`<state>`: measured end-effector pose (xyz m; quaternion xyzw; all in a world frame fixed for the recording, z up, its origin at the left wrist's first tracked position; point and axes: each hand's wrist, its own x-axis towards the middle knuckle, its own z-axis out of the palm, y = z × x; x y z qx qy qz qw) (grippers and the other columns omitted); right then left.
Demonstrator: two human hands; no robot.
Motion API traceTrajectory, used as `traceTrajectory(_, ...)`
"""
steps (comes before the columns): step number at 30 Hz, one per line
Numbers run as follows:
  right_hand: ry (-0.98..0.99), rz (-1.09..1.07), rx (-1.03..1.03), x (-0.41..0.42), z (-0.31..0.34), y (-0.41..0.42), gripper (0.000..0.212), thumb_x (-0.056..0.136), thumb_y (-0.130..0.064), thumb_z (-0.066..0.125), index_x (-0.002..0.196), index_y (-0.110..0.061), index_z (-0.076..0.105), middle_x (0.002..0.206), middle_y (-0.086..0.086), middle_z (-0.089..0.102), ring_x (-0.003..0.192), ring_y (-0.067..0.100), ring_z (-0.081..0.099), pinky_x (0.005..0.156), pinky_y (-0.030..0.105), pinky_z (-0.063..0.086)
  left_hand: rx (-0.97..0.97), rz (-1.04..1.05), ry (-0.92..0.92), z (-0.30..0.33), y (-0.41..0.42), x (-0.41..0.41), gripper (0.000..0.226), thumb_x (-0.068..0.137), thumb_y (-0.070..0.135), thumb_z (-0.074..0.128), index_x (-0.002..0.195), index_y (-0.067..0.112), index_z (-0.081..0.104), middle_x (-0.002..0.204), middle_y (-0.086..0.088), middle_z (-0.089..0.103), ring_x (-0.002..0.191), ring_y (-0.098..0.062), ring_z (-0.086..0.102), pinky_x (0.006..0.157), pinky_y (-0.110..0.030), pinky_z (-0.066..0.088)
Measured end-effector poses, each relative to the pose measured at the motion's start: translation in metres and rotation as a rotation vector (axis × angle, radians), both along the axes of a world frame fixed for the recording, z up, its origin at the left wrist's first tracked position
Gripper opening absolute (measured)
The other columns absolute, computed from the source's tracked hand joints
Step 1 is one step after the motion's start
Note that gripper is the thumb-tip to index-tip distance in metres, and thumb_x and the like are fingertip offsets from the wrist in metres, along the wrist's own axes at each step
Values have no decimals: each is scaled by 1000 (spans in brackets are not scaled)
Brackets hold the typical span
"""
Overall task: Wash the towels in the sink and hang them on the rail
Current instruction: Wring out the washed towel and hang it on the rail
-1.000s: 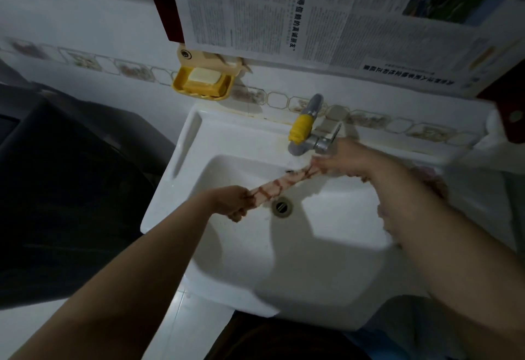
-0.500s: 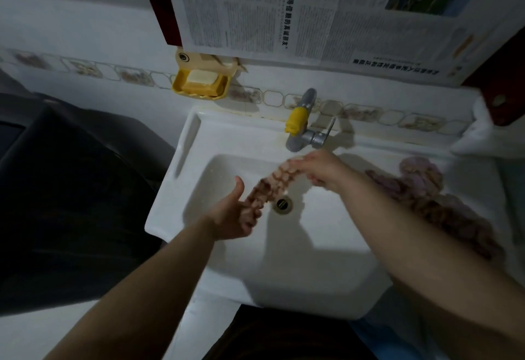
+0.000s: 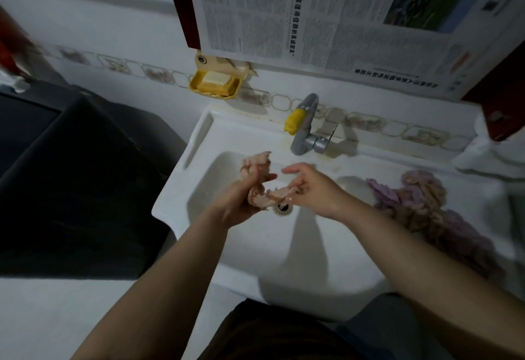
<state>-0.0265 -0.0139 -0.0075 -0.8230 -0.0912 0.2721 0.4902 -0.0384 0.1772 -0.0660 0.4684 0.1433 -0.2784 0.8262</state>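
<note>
Over the white sink [image 3: 301, 246], a small pink-and-white towel [image 3: 257, 165] is bunched up, just left of the drain [image 3: 283, 207]. My left hand [image 3: 241, 197] is closed around its middle, and one end sticks up above my fingers. My right hand [image 3: 311, 189] pinches the other end with its fingertips, the forefinger stretched out. A second, purple and beige towel [image 3: 420, 203] lies heaped on the sink's right ledge. The rail is out of view.
A grey tap with a yellow handle [image 3: 301, 125] stands at the sink's back edge. On the wall above hangs a yellow soap dish [image 3: 216, 84], under a taped newspaper [image 3: 326, 13]. A dark appliance [image 3: 71, 175] fills the left side. White cloth [image 3: 488, 155] lies at far right.
The towel was stretched and twisted between both hands; now it is gathered into a bunch in my left hand. My right hand has come down from the tap toward the drain.
</note>
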Motion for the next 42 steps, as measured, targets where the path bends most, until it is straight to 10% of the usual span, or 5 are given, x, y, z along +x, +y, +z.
traceTrajectory(10, -412, 256, -195, -3, 12, -6, 66, 88, 2, 54, 142, -33, 37, 143, -4, 30, 126, 14, 40, 95, 24, 38, 582, -707, -205, 61, -15, -5, 33, 79, 11, 71, 110, 2, 61, 102, -13, 60, 86, -19, 56, 68, -25, 47)
traceTrajectory(20, -1236, 556, -398, -9, 4, -36, 89, 77, -39, 67, 148, -13, 18, 151, 17, 22, 138, 37, 25, 107, 50, 37, 395, -794, 98, 101, -45, -5, 21, 90, -2, 54, 110, 1, 58, 88, -7, 60, 74, -14, 61, 78, -35, 56)
traceTrajectory(24, -1145, 611, -511, 1, 5, -29, 76, 76, -12, 72, 141, -13, 33, 101, 12, 63, 85, 30, 62, 47, 34, 49, 643, -901, 144, 107, -57, 0, 5, 89, 4, 61, 93, 5, 60, 79, -7, 56, 73, -17, 56, 84, -42, 54)
traceTrajectory(32, -175, 383, -652, -4, 26, 1, 16, 92, -23, 47, 78, -18, 53, 79, 3, 56, 72, 23, 48, 56, 29, 36, 1935, -877, -748, 82, -68, 1, 26, 94, 21, 52, 117, 13, 44, 86, -7, 59, 73, -25, 55, 60, -33, 42)
traceTrajectory(42, 927, -9, 258, -9, 30, -1, 44, 89, -20, 44, 50, -25, 25, 43, -8, 18, 32, 5, 15, 34, 17, 6, 1703, -780, -1869, 92, -30, 34, 18, 88, 20, 56, 88, 9, 42, 51, -5, 48, 37, -24, 46, 41, -20, 33)
